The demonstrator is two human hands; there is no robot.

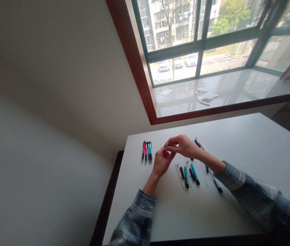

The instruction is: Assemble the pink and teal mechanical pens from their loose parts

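Observation:
Above the white table [186,212], my left hand [160,162] is closed around a red pen barrel [165,152], which is held upright. My right hand [182,146] pinches at the barrel's top end, where a thin pale piece [167,145] shows. The fingers partly cover that piece, so I cannot tell if it is a refill or a spring. Assembled pens, pink and teal, lie in a row left of my hands, among them a teal pen [150,152]. Below my right hand are loose pen parts: a teal barrel [186,177], another teal barrel [194,174], and a black grip [182,173].
More parts lie under and beside my right forearm, including thin white refills [179,176] and a black piece [218,187]. Behind the table a window sill [181,102] holds a crumpled cloth or paper [206,96]. A wall [57,102] rises on the left.

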